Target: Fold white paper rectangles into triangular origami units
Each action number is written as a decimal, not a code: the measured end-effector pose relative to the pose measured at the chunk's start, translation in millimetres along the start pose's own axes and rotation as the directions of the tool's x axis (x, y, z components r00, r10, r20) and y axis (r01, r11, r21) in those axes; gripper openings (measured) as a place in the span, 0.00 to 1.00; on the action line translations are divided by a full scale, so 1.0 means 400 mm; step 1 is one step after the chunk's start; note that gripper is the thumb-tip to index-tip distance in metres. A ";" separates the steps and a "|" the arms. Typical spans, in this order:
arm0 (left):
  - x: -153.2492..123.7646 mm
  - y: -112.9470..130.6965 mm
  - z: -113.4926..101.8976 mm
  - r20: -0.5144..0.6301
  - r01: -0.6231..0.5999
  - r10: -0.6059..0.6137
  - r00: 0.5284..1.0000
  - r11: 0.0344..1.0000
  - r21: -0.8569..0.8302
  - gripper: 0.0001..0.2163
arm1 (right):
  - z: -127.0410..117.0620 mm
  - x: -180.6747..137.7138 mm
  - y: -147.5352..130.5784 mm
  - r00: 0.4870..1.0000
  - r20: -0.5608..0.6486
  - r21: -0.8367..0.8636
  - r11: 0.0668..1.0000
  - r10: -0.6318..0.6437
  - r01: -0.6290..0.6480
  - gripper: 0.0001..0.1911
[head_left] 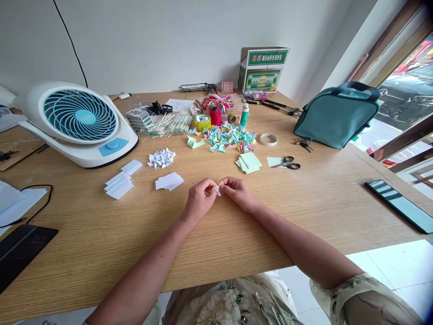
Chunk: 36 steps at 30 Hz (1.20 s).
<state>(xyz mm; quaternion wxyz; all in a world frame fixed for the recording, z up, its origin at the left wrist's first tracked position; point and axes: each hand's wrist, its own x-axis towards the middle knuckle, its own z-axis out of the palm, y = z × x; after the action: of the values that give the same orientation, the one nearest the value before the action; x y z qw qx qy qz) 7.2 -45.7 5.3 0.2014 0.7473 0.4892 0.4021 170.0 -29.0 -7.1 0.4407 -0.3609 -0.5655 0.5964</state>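
A small folded piece of white paper (218, 191) is pinched between my two hands, low over the wooden table. My left hand (202, 197) grips its left side with thumb and forefinger. On the other side, my right hand (238, 193) holds it the same way, and the fingers hide part of it. Left of my hands lies a small stack of white paper slips (169, 181). Farther left are more white slips (122, 180), with a pile of folded white paper pieces (161, 158) behind. Pale green paper squares (249, 162) lie beyond my right hand.
A fan (81, 122) stands at left. Colourful folded papers (230, 136), a tape roll (268, 139), scissors (287, 163) and a glue bottle (244, 115) lie beyond my hands. At right are a teal bag (338, 115), keys (305, 144) and a phone (401, 205). A box (263, 72) stands behind.
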 end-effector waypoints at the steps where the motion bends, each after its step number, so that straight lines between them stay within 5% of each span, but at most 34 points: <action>1: -0.001 -0.001 0.002 -0.006 0.000 0.000 1.000 1.000 0.000 0.06 | 0.000 0.000 0.001 1.000 -0.002 0.000 1.000 -0.001 0.001 0.14; 25: 0.005 -0.013 0.002 0.012 -0.029 0.028 1.000 0.999 0.028 0.05 | 0.003 -0.005 -0.002 0.997 -0.036 -0.229 0.971 -0.073 0.063 0.10; 36: -0.006 0.000 0.019 0.037 0.235 -0.243 0.969 0.877 -0.418 0.05 | 0.016 0.003 0.026 0.993 -0.099 -0.163 0.985 -0.065 0.048 0.18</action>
<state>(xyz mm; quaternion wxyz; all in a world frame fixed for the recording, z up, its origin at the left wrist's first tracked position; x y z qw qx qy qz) 12.9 -47.3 -0.2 0.4011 0.6170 0.4815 0.4761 162.5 -29.7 -16.8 0.4560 -0.4096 -0.5981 0.5164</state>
